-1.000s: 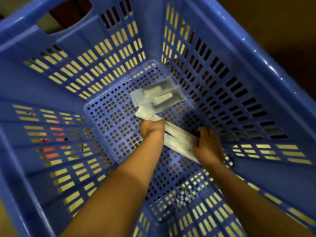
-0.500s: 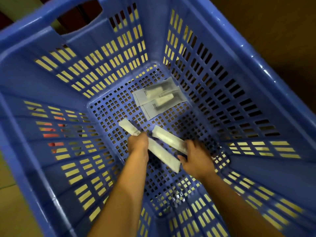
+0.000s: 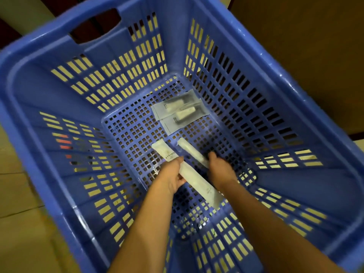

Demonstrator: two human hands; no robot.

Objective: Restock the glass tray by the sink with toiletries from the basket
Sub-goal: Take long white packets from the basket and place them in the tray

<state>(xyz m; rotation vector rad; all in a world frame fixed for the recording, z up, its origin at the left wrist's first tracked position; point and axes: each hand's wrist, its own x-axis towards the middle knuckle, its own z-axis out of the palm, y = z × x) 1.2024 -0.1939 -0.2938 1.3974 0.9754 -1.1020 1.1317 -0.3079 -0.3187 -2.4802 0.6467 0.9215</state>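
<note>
Both my arms reach down into a deep blue slotted basket [image 3: 59, 91]. My left hand [image 3: 171, 175] grips a long white toiletry packet [image 3: 199, 184] around its middle, so the packet sticks out on both sides of the hand. My right hand [image 3: 220, 166] holds a second long white packet [image 3: 192, 152] by its near end. Two grey sachets [image 3: 180, 113] with small tubes inside lie side by side on the basket floor, beyond the hands. The glass tray and sink are out of view.
The basket's tall perforated walls close in on all sides, with a handle cut-out [image 3: 94, 26] in the far wall. Pale floor tiles [image 3: 19, 203] show at the left and a dark brown surface [image 3: 315, 46] at the right.
The two white packets, lying together a second ago, have been separated, one in each hand. Both hands have lifted and drawn back toward me as the view pulled away from the basket floor.
</note>
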